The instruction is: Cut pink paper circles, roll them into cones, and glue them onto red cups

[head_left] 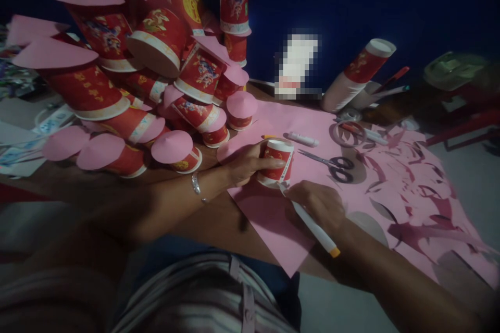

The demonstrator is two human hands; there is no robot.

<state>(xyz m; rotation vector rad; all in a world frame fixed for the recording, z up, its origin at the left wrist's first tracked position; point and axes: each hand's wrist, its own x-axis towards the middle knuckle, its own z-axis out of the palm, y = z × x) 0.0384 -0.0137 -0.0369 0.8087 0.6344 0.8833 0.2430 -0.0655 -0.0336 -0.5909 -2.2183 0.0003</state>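
My left hand (247, 164) is wrapped round a red and white paper cup (275, 158), which appears upside down with its wider rim low. My right hand (318, 205) is closed on a slim white cutter knife (317, 231) with an orange end. The knife's pale tip meets the lower edge of the cup, beside a white printed strip. Beneath both hands lies pink paper (273, 229). Black-handled scissors (332, 163) rest spread just right of the cup. Behind it lie a white glue-stick-like tube (303, 139) and a yellow pencil-like stick (269, 136).
On the left, several red cups with pink cone tops (172, 148) are piled high. A leaning stack of paper cups (357, 75) stands at the back right. Pink paper scraps (425, 192) and a tape roll (347, 134) lie right. The brown table edge (203, 223) is near my body.
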